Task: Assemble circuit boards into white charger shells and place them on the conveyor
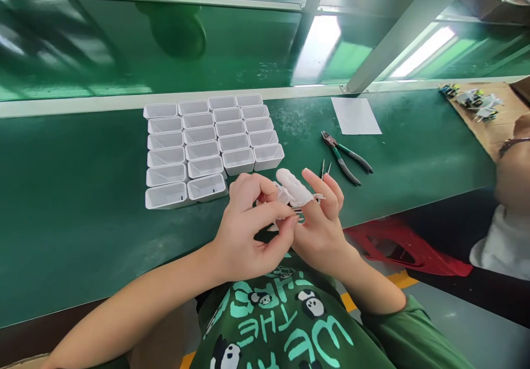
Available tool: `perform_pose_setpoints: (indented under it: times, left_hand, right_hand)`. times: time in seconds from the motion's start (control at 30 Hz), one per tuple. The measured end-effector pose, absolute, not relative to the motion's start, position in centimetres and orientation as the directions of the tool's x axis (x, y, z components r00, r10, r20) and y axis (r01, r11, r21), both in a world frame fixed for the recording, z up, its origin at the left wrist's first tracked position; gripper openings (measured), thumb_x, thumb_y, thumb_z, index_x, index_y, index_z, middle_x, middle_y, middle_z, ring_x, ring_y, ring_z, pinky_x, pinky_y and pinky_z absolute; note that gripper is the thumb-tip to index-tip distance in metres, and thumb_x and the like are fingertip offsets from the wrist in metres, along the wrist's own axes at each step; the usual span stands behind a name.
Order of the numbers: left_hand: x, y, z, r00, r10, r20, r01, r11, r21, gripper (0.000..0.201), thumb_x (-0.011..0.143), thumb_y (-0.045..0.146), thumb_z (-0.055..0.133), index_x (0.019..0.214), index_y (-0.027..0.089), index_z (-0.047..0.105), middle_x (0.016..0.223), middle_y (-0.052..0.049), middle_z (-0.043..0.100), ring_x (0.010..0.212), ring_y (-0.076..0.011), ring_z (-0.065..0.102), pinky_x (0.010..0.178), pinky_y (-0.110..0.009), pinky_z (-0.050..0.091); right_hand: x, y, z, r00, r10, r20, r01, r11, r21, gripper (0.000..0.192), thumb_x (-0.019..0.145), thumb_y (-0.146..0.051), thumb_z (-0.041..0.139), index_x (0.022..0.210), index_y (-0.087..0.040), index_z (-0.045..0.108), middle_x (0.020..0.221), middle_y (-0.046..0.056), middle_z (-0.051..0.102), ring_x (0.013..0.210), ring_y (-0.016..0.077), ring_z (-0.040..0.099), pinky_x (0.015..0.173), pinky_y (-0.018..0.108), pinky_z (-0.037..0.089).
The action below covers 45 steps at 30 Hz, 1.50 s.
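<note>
My left hand [250, 228] is closed, with thumb and forefinger pinched together beside the other hand. Whatever lies between those fingertips is too small and covered to make out. Opposite it, my right hand [321, 236] has its fingers stretched out and apart, its thumb hidden. A white wrapping [295, 186] covers the right forefinger, with ragged, loose ends around its base. Just behind the right fingers show two thin metal tips [326, 168], like those of tweezers; their lower part is hidden. Cutting pliers [344, 156] with dark green handles lie open on the bench beyond.
Rows of white plastic bins [201, 151] stand on the green bench [83, 209], left of centre. A white sheet [356, 116] lies near the back rail. At right are cardboard with small parts [476, 101], another person's arm [513, 175] and a red stool [397, 244].
</note>
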<state>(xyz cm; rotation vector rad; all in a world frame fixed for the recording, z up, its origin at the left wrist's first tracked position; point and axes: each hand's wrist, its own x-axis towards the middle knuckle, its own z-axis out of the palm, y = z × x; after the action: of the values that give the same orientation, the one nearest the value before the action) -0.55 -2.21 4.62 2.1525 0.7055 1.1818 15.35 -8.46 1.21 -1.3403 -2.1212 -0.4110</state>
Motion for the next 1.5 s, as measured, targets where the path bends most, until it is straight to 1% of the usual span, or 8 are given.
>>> perform_pose_setpoints:
  times: [0.17, 0.3, 0.57, 0.73, 0.97, 1.1, 1.37, 1.5]
  left_hand:
    - [-0.8, -2.3, 4.3, 0.415, 0.483, 0.771, 0.218, -0.876, 0.431, 0.008, 0.084, 0.018, 0.066, 0.091, 0.022, 0.065, 0.08, -0.001, 0.047, 0.073, -0.0153, 0.048, 0.065, -0.034, 0.042]
    - [-0.6, -2.2, 3.8, 0.221, 0.548, 0.807, 0.291, -0.827, 0.481, 0.03, 0.086, 0.048, 0.068, 0.095, 0.02, 0.062, 0.084, -0.003, 0.046, 0.072, -0.0166, 0.047, 0.06, -0.034, 0.039]
    - [-0.5, -2.5, 3.3, 0.453, 0.308, 0.836, 0.193, -0.95, 0.246, 0.007, 0.083, 0.014, 0.067, 0.088, 0.019, 0.065, 0.072, 0.0, 0.055, 0.07, -0.0152, 0.053, 0.064, -0.033, 0.037]
    - [-0.5, -1.8, 3.1, 0.419, 0.548, 0.725, 0.228, -0.836, 0.5, 0.024, 0.086, 0.02, 0.061, 0.109, 0.018, 0.055, 0.095, -0.008, 0.06, 0.09, -0.0216, 0.061, 0.076, -0.037, 0.049]
    - [0.0, -1.4, 2.4, 0.504, 0.845, 0.179, 0.441, -0.43, 0.788, 0.046, 0.088, 0.042, 0.065, 0.126, 0.018, 0.052, 0.103, -0.007, 0.068, 0.093, -0.0215, 0.066, 0.078, -0.035, 0.057]
    - [-0.1, -0.8, 2.9, 0.515, 0.854, 0.074, 0.493, -0.366, 0.789, 0.03, 0.088, 0.042, 0.064, 0.108, 0.02, 0.064, 0.102, -0.005, 0.068, 0.088, -0.0192, 0.065, 0.074, -0.032, 0.057]
    - [-0.5, 0.4, 3.3, 0.635, 0.739, -0.225, 0.471, -0.139, 0.871, 0.049, 0.088, 0.053, 0.063, 0.128, 0.025, 0.056, 0.116, -0.005, 0.067, 0.091, -0.0191, 0.068, 0.081, -0.034, 0.058]
    - [-0.5, 0.5, 3.0, 0.619, 0.772, -0.147, 0.41, -0.158, 0.898, 0.045, 0.087, 0.049, 0.068, 0.125, 0.027, 0.059, 0.112, -0.002, 0.068, 0.091, -0.017, 0.066, 0.082, -0.031, 0.055]
  right_hand:
    - [15.3, -8.6, 1.3, -0.247, 0.733, 0.634, 0.906, 0.407, -0.117, 0.022, 0.085, -0.013, 0.067, 0.101, -0.029, 0.065, 0.115, 0.007, 0.062, 0.146, 0.0345, 0.035, 0.117, 0.061, 0.033]
    - [15.4, -8.6, 2.0, -0.159, 0.741, 0.652, 0.934, 0.327, -0.145, 0.046, 0.089, -0.012, 0.056, 0.131, -0.032, 0.057, 0.143, 0.011, 0.052, 0.143, 0.0361, 0.037, 0.109, 0.063, 0.041]
    - [15.8, -8.7, 1.9, -0.104, 0.722, 0.684, 0.905, 0.354, -0.236, 0.047, 0.086, -0.012, 0.06, 0.128, -0.031, 0.059, 0.161, 0.008, 0.033, 0.145, 0.0412, 0.034, 0.111, 0.067, 0.036]
    - [19.7, -9.4, 2.5, -0.009, 0.812, 0.584, 0.771, 0.378, -0.513, 0.064, 0.088, -0.017, 0.062, 0.148, -0.028, 0.044, 0.148, 0.012, 0.052, 0.135, 0.0352, 0.051, 0.11, 0.06, 0.043]
    - [22.0, -10.4, 0.3, -0.127, 0.937, 0.325, 0.658, 0.324, -0.68, 0.09, 0.083, -0.029, 0.077, 0.157, -0.027, 0.026, 0.137, 0.01, 0.064, 0.125, 0.0296, 0.062, 0.111, 0.053, 0.045]
    - [20.7, -9.6, -1.0, -0.097, 0.924, 0.371, 0.649, 0.341, -0.68, 0.078, 0.088, -0.026, 0.07, 0.155, -0.031, 0.03, 0.139, 0.008, 0.063, 0.127, 0.0272, 0.062, 0.113, 0.05, 0.045]
    - [20.4, -9.1, -1.4, -0.082, 0.876, 0.476, 0.67, 0.402, -0.625, 0.068, 0.09, -0.024, 0.067, 0.151, -0.031, 0.036, 0.129, 0.005, 0.069, 0.116, 0.0243, 0.068, 0.101, 0.041, 0.057]
    - [20.4, -9.1, -1.2, -0.091, 0.87, 0.484, 0.689, 0.407, -0.601, 0.067, 0.09, -0.022, 0.066, 0.15, -0.03, 0.038, 0.127, 0.005, 0.07, 0.114, 0.0243, 0.068, 0.094, 0.038, 0.06]
